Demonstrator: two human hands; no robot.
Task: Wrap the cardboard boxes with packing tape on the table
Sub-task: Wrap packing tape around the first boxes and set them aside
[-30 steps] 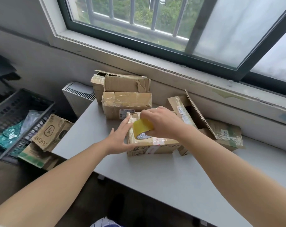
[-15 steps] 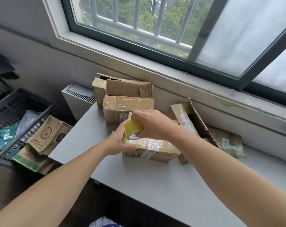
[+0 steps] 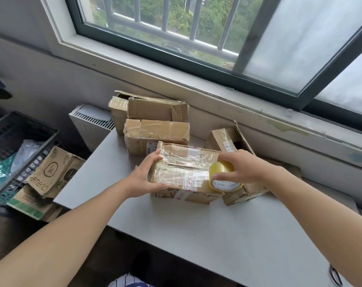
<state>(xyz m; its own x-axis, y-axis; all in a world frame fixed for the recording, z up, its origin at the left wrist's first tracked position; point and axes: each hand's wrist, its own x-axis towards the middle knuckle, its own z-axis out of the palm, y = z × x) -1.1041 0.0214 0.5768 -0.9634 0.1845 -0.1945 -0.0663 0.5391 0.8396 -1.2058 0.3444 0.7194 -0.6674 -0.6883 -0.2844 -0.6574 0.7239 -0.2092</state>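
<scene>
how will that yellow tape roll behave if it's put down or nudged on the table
The yellow tape roll is round, so on its edge on the grey table it would probably roll; laid flat it should stay put. The right hand grips it alone, so it is likely light. Its glossy surface may be slightly slick.
</scene>
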